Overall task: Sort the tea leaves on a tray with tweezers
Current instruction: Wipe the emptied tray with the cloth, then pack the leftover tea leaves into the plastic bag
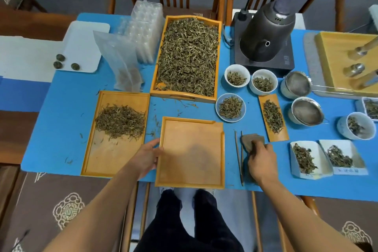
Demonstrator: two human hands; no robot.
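The empty wooden tray (191, 153) sits square in front of the person at the near edge of the blue tabletop (61, 129), and the left hand (146, 155) is on its left rim: thumb over the edge, fingers (153, 166) curled at the side, gripping it. That looks like steadying or squaring up the tray, so there's a bare working surface right under the eyes.

Over to the right hand (259, 161): it's down on a brown folded cloth (252, 141), fingers bent and closed round its near end. The tweezers (239, 157) lie just beside that cloth on its left, long and thin, tips pointing away, untouched for now. Handy spot, directly between tray and working hand.

And the tea leaves? The bulk is in the big deep tray (188, 57) straight ahead, heaped full. A sorted-looking pile (120, 121) rests on the flat tray (114, 135) to the left. Small white bowls (231, 107) to the right carry further portions, so my guess is each grade gets its own vessel.

Both forearms reach forward, roughly level and slightly spread, wrists low to the tabletop. I'd judge this as set-up: the near tray carries no leaves yet, and the tweezers are not in hand.
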